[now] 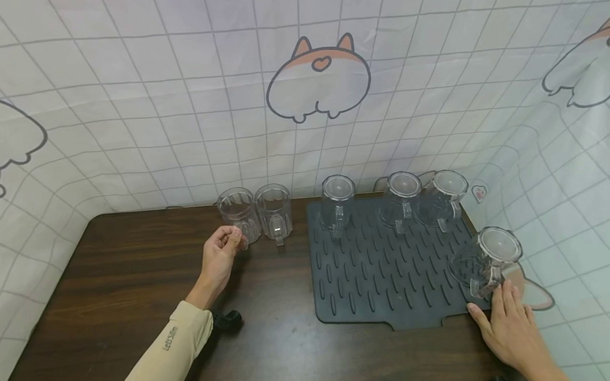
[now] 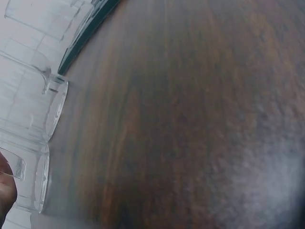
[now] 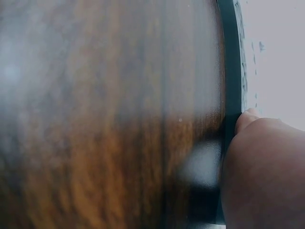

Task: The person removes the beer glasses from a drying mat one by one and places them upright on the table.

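My left hand [image 1: 220, 258] pinches the handle of a clear glass mug [image 1: 239, 207], which stands upright on the table at the left. Beside it is a second upright glass mug [image 1: 273, 206]. At the right, my right hand [image 1: 513, 330] has its fingers extended at the front corner of the dark mat, against or just beside the handle of an upside-down mug [image 1: 499, 244]; contact is unclear. In the left wrist view, part of my left hand [image 2: 6, 191] shows at the mug's handle [image 2: 13, 164]. In the right wrist view, my right hand [image 3: 267, 167] hides the mug.
On the ribbed drying mat [image 1: 372, 279], three more mugs stand upside down along the back: one at the left [image 1: 337, 206], two close together at the right [image 1: 400, 200]. A patterned sheet [image 1: 202, 95] rises behind and at the right of the wooden table [image 1: 128, 262].
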Tool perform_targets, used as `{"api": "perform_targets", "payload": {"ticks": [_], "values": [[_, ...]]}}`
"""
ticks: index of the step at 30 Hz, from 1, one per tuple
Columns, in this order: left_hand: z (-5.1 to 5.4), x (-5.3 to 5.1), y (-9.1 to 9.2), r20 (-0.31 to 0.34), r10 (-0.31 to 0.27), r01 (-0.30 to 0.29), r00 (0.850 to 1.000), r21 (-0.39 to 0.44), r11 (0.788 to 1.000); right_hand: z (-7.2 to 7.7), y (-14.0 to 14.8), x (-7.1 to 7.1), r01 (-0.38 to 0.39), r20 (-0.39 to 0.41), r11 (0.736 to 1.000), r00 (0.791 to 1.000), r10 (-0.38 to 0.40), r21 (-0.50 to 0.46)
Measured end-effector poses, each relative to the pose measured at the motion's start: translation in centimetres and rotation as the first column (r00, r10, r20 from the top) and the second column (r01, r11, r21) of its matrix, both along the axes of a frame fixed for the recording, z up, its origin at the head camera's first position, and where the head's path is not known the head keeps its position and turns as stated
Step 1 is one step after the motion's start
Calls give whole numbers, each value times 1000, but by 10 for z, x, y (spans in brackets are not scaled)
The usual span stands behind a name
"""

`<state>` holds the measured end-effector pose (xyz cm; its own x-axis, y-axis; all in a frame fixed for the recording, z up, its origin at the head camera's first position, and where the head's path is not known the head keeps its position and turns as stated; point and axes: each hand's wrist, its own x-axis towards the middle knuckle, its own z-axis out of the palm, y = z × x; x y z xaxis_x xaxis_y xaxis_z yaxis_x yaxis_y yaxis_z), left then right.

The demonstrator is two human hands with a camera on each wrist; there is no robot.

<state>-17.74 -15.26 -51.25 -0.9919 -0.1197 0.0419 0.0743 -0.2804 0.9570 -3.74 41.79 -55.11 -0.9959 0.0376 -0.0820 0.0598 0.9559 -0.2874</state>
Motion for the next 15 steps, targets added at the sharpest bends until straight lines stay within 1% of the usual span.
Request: {"api": "perform_targets", "payload": {"ticks": [6,11,13,15], "values": [[-1,0,-1,-2,-8,8,1000,-60,998,0,0,2,1,3,1000,1000,-1,-7],[-1,1,-2,12,2,-1,1000,-94,996,0,0,2,0,3,1000,1000,0,-1],[0,1,-2,18,6,-4,1000,-102,995,1,0,1,1,8,1000,1000,-1,1],[0,1,-3,24,8,-6,1000,-84,996,1,0,1,2,13,1000,1000,-2,0]]}}
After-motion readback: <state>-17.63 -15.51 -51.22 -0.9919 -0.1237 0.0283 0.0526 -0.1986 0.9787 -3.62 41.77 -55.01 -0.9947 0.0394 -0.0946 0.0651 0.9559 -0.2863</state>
